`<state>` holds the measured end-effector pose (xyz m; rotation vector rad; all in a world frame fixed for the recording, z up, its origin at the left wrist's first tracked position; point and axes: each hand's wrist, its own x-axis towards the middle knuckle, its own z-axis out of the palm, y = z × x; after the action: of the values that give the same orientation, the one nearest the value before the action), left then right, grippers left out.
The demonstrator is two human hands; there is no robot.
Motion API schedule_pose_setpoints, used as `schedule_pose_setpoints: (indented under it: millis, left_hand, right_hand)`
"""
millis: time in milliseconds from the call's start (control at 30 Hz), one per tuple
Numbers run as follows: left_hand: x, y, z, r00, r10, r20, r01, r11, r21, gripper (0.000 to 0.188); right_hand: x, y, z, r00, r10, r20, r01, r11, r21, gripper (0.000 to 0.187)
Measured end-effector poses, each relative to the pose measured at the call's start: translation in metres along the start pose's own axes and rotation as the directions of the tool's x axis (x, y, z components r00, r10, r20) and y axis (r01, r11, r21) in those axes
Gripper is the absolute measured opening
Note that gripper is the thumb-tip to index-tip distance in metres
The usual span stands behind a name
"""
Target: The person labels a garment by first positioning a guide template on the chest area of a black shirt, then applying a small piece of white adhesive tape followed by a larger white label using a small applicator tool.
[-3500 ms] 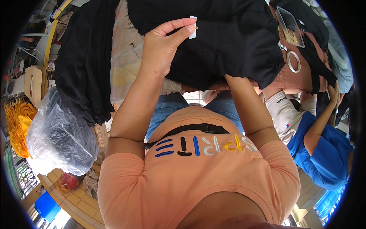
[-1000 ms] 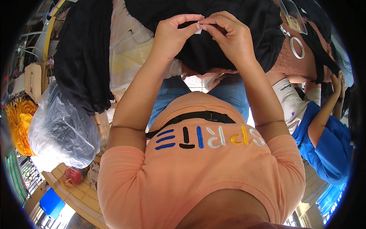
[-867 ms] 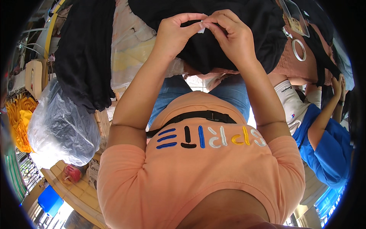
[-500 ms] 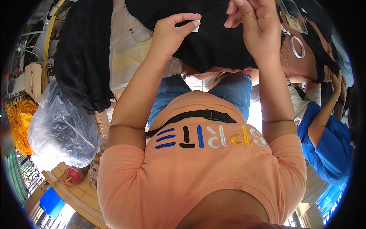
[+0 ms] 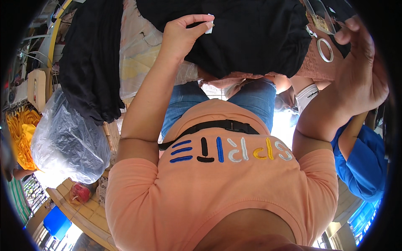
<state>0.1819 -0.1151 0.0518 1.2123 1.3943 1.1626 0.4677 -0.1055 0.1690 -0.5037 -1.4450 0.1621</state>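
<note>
Between the thumb and forefinger of my left hand (image 5: 184, 35) is a small white tag-like piece (image 5: 210, 25) with a tiny gold-coloured bit at its edge. Black cloth (image 5: 251, 42) spreads beneath it over the work surface. My right hand (image 5: 362, 67) is raised at the far right, apart from the cloth, its fingertips drawn together. Whatever those fingertips hold is too small to make out. Nearby lie a white ring (image 5: 325, 50) and a clear plastic box (image 5: 321, 19) holding small gold-coloured items.
More black cloth (image 5: 92, 54) hangs at the left, beside clear plastic sheeting (image 5: 140, 58). A large clear plastic bag (image 5: 69, 138) bulges below it. Yellow cloth (image 5: 25, 134) hangs farther left. Close by on the right is a person in a blue shirt (image 5: 362, 161).
My right hand has swung outward to the right, away from my left hand. My left hand has shifted slightly left, still pinching the white piece.
</note>
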Motion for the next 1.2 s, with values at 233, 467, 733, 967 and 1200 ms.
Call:
schedule_pose_setpoints:
  millis: [233, 467, 733, 967, 1200]
  left_hand:
    - [-0.001, 0.007, -0.002, 1.000, 0.005, -0.023, -0.004, 0.998, 0.056, 0.024]
    - [-0.016, 0.009, -0.001, 0.996, -0.027, 0.089, 0.043, 0.982, -0.184, 0.024]
    - [-0.020, 0.008, -0.002, 0.986, -0.047, 0.159, 0.090, 0.957, -0.275, 0.024]
    - [-0.021, 0.009, -0.001, 0.984, -0.056, 0.168, 0.104, 0.950, -0.294, 0.024]
    - [-0.021, 0.008, -0.002, 0.984, -0.060, 0.167, 0.105, 0.955, -0.277, 0.023]
  right_hand:
    - [-0.009, -0.018, -0.012, 0.988, 0.156, 0.015, -0.155, 0.986, -0.054, 0.010]
    - [-0.080, 0.027, 0.046, 0.703, 0.464, 0.539, -0.560, 0.828, 0.016, 0.014]
    - [-0.114, 0.019, 0.068, 0.664, 0.526, 0.532, -0.517, 0.837, -0.181, 0.018]
    - [-0.116, 0.020, 0.069, 0.674, 0.513, 0.532, -0.478, 0.851, -0.216, 0.020]
    - [-0.115, 0.020, 0.070, 0.684, 0.508, 0.523, -0.454, 0.858, -0.240, 0.020]
